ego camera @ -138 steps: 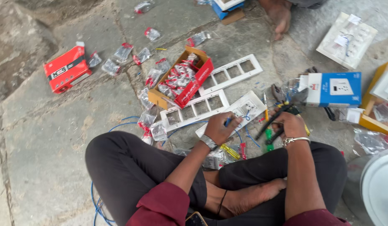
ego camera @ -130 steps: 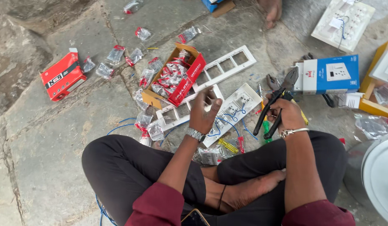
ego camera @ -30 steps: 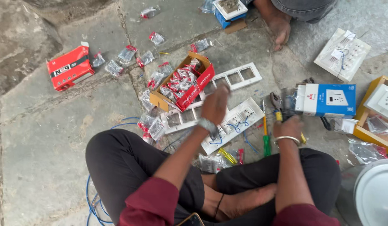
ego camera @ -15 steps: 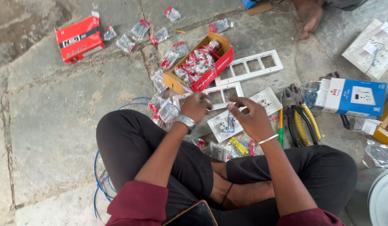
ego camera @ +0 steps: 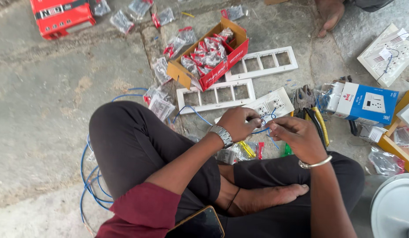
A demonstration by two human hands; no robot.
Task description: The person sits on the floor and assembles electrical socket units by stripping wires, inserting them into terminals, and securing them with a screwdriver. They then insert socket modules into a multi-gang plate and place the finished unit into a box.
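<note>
Sitting: a person is cross-legged on the stone floor, both hands meeting over a white switch plate.
Left hand: the left hand, with a metal watch on its wrist, is curled and pinches a thin blue wire at the near edge of the switch plate.
Right hand: the right hand, with a bangle on its wrist, is closed on the same blue wire just beside the left fingertips.
Switch plate: it lies flat on the floor just beyond the hands, with wires looping over it.
Frames: two empty white frames lie beyond the plate, one behind the other.
Box: an open red carton full of small packets sits behind the frames.
Pliers: yellow-handled pliers lie right of the plate, near a blue and white box.
Cable: a blue cable coil lies by the left knee.
</note>
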